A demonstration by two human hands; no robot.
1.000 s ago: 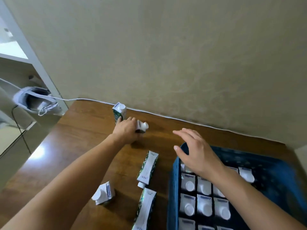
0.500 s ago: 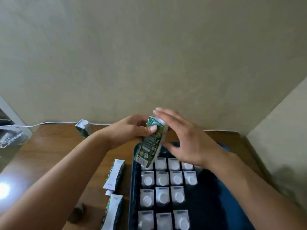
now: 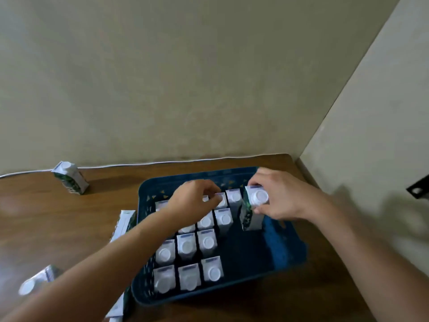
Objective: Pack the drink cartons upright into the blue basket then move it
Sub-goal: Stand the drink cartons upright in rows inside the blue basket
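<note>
The blue basket [image 3: 285, 249] sits on the wooden table and holds several upright green-and-white cartons with white caps in rows on its left side. My right hand [image 3: 283, 198] grips one more carton [image 3: 251, 210] upright at the far right end of the back row, inside the basket. My left hand [image 3: 195, 203] hovers over the back row with fingers curled and loosely pinched, holding nothing that I can see. A lone carton [image 3: 69, 177] stands upright near the wall at the left. Another carton [image 3: 124, 223] lies flat beside the basket's left wall.
A fallen carton [image 3: 37, 280] lies at the lower left, and one more [image 3: 117, 307] lies by the basket's near left corner under my forearm. A white cable [image 3: 139, 163] runs along the wall. The table's right edge meets a side wall with a black bracket [image 3: 419, 189].
The carton that both hands held tilted over the basket's left edge now stands upright at the right end of the back row in my right hand. My left hand has let go of it.
</note>
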